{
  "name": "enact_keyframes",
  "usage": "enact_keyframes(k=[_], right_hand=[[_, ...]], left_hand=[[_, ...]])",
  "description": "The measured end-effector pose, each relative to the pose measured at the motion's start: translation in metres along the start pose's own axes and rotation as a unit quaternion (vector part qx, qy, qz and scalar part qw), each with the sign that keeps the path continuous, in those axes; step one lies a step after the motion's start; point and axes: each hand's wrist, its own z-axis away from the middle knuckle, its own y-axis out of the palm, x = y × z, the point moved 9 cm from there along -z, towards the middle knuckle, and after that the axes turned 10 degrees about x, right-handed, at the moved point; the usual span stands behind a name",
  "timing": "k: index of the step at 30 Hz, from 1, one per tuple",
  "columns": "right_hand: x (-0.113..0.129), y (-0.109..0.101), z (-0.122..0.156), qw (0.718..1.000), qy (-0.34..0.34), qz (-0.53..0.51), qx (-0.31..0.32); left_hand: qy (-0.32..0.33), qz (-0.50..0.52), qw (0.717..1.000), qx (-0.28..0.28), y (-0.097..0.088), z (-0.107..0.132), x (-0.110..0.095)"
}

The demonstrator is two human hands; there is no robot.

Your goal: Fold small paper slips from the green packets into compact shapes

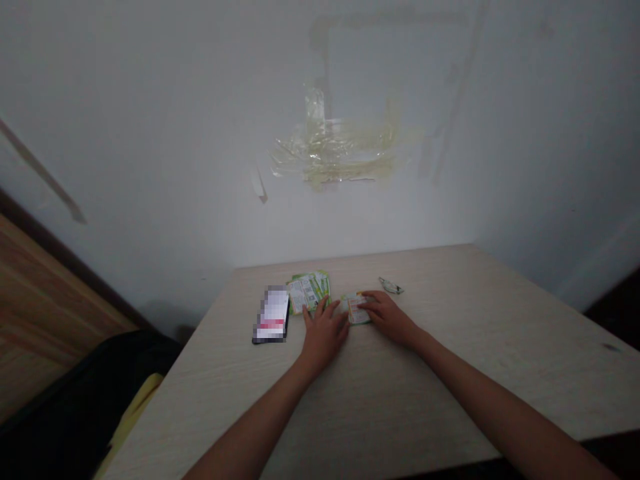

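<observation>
My left hand lies flat on the pale wooden table, fingers spread, its fingertips touching a small pile of green and white packets. My right hand rests just to the right, its fingers curled on one small green and white packet that lies on the table between the two hands. Both forearms reach in from the bottom edge.
A phone lies face up left of the pile. A small torn scrap of wrapper sits behind my right hand. A white wall with old tape remnants stands behind the table. A dark seat is at the lower left.
</observation>
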Motion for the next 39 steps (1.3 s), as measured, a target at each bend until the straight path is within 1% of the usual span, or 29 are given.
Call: enact_keyframes(k=[6,9,21,30,39], right_hand=[[0.003,-0.001,0.000,1.000,-0.009,0.003,-0.003],[0.003,-0.002,0.001,1.000,-0.009,0.004,-0.003],[0.006,-0.001,-0.002,1.000,-0.004,0.017,0.005],[0.010,0.001,-0.003,0.999,-0.006,0.032,0.004],[0.011,0.002,-0.004,0.999,-0.003,0.043,0.010]], left_hand=[[-0.019,-0.012,1.000,-0.016,-0.005,0.001,0.002],[-0.025,-0.016,0.999,-0.014,-0.005,0.001,0.003],[-0.021,-0.024,0.999,-0.017,-0.006,0.000,0.002],[-0.024,-0.023,0.999,-0.006,-0.006,-0.001,0.002],[-0.022,-0.024,0.999,-0.013,-0.004,0.000,0.005]])
